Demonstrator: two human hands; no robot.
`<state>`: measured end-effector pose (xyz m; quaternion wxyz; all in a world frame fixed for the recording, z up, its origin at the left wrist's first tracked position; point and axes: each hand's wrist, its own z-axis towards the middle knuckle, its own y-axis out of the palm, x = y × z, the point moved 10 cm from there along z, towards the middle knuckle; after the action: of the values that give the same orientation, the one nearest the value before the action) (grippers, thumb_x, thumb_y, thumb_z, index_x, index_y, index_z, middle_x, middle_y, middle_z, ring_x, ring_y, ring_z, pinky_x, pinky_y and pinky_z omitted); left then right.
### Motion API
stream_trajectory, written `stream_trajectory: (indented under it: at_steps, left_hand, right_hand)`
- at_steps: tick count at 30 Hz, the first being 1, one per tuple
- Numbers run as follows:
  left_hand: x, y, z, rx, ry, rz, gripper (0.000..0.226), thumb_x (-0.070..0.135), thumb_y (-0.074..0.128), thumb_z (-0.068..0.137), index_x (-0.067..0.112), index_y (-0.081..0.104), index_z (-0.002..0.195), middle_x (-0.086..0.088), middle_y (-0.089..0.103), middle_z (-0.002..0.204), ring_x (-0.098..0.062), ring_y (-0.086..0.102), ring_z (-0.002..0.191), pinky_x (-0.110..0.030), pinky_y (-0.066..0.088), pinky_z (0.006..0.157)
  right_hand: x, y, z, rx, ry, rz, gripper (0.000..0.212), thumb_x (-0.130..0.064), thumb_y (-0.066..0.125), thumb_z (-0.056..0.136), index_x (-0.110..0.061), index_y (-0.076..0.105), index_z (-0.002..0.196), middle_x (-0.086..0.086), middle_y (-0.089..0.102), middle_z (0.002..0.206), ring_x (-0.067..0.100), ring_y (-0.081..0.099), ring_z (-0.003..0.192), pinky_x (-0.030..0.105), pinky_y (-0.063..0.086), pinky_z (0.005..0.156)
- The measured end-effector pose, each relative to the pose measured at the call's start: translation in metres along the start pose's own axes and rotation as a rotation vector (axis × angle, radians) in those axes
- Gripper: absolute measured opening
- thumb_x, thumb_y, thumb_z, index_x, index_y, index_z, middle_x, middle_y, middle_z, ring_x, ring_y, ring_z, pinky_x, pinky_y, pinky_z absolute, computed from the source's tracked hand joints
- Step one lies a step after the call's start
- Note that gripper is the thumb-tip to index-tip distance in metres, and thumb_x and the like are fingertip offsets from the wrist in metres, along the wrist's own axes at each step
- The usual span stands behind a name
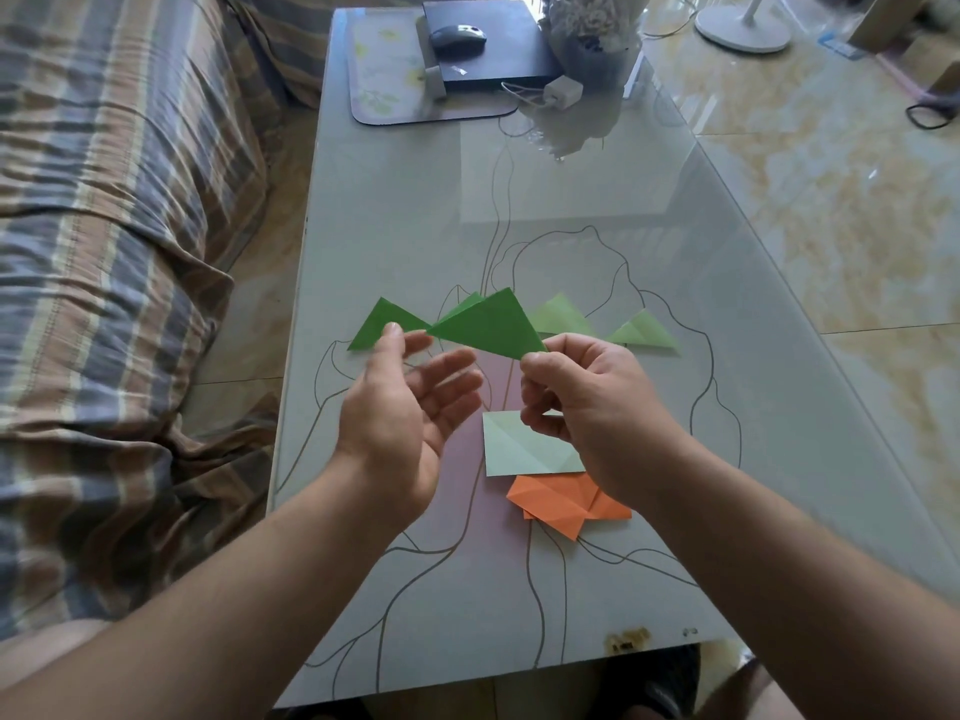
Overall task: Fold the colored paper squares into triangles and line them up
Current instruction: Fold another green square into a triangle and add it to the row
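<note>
A living room with a striped sofa cover [104, 200] to the left and a long glass-topped coffee table [395, 210] running away from the viewer, a flower outline drawn on its surface. At the table's far end sit a dark flat box [498, 49] and a computer mouse [457, 36]. Across the middle lies a row of folded triangles: one dark green triangle [376, 322] toward the left edge, two pale green triangles [558, 317] toward the right. The right hand [587, 407] pinches one corner of a folded dark green triangle [488, 324], held in the air above the row; the left hand [410, 402] is open, fingers relaxed, just beside it. Nearer the viewer lie a pale green square [524, 446] and creased orange paper [566, 504], still unfolded. To finish well, the held triangle likely wants its crease sharpened, then setting into the gap between dark and pale pieces, pointing like its neighbours.
</note>
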<state>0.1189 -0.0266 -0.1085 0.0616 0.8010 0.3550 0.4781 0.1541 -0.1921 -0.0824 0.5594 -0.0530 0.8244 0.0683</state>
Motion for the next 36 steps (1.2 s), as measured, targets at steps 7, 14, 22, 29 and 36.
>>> stream_trajectory:
  at_steps: [7, 14, 22, 29, 36]
  left_hand:
    - [-0.027, 0.024, -0.015, -0.217, 0.034, 0.341, 0.037, 0.045, 0.069, 0.084, 0.011, 0.069, 0.099, -0.012, 0.073, 0.094, -0.022, 0.071, 0.093, -0.039, 0.052, 0.086]
    - [-0.006, 0.013, -0.009, -0.119, 0.132, 0.393, 0.023, 0.031, 0.068, 0.096, 0.008, 0.069, 0.097, -0.010, 0.074, 0.093, -0.019, 0.069, 0.086, -0.035, 0.055, 0.080]
    - [-0.001, 0.016, -0.012, -0.164, 0.110, 0.353, 0.014, 0.026, 0.068, 0.095, 0.013, 0.071, 0.098, -0.007, 0.073, 0.095, -0.019, 0.069, 0.086, -0.032, 0.055, 0.077]
    - [-0.030, 0.010, -0.010, -0.130, -0.216, 0.186, 0.019, 0.029, 0.064, 0.098, 0.019, 0.062, 0.082, 0.003, 0.057, 0.071, -0.013, 0.052, 0.062, -0.029, 0.045, 0.067]
    - [-0.062, 0.022, -0.034, -0.326, -0.551, 0.258, 0.042, 0.050, 0.056, 0.096, 0.020, 0.058, 0.067, 0.003, 0.037, 0.065, -0.016, 0.039, 0.059, -0.031, 0.037, 0.062]
  right_hand:
    - [0.007, 0.012, -0.005, -0.085, 0.036, 0.013, 0.017, -0.013, 0.070, 0.096, -0.011, 0.064, 0.080, 0.005, 0.063, 0.067, 0.016, 0.056, 0.060, 0.029, 0.050, 0.063]
    - [0.007, 0.007, -0.005, -0.060, 0.041, -0.035, 0.017, -0.008, 0.071, 0.094, -0.014, 0.066, 0.079, 0.000, 0.063, 0.063, 0.017, 0.058, 0.061, 0.036, 0.051, 0.070]
    - [-0.007, 0.004, -0.001, -0.074, -0.071, -0.097, 0.018, -0.005, 0.070, 0.094, -0.011, 0.065, 0.078, 0.002, 0.061, 0.063, 0.019, 0.059, 0.063, 0.043, 0.052, 0.074]
    - [-0.042, -0.005, -0.005, -0.193, -0.396, -0.466, 0.037, -0.003, 0.078, 0.083, -0.034, 0.073, 0.103, -0.003, 0.065, 0.108, 0.017, 0.066, 0.087, 0.045, 0.058, 0.076]
    - [-0.050, 0.004, -0.013, -0.068, -0.727, -0.705, 0.003, -0.032, 0.079, 0.085, -0.034, 0.077, 0.085, -0.012, 0.064, 0.108, 0.019, 0.063, 0.108, 0.040, 0.052, 0.089]
